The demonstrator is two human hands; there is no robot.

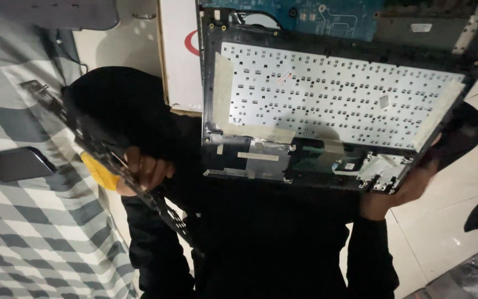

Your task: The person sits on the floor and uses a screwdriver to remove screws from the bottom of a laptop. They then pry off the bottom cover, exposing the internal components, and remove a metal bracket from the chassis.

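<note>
My right hand (399, 194) grips the near right corner of an opened laptop shell (250, 158) from below and holds it up, tilted. Its underside faces me, showing the silvery perforated keyboard backplate (333, 94) with strips of tape at its edges. My left hand (147, 171) is closed on a long thin black plastic frame strip (78, 130), which runs diagonally from upper left down towards my lap. A yellow object (99, 173) sits in the same hand. Both my arms are in black sleeves.
A dark phone (15, 163) lies on the grey-and-white checked cloth (29, 238) at left. A white cardboard box (178, 55) stands behind the laptop, with a blue circuit board (327, 16) at the top. Pale floor tiles (460, 188) and crumpled plastic (471, 277) are at right.
</note>
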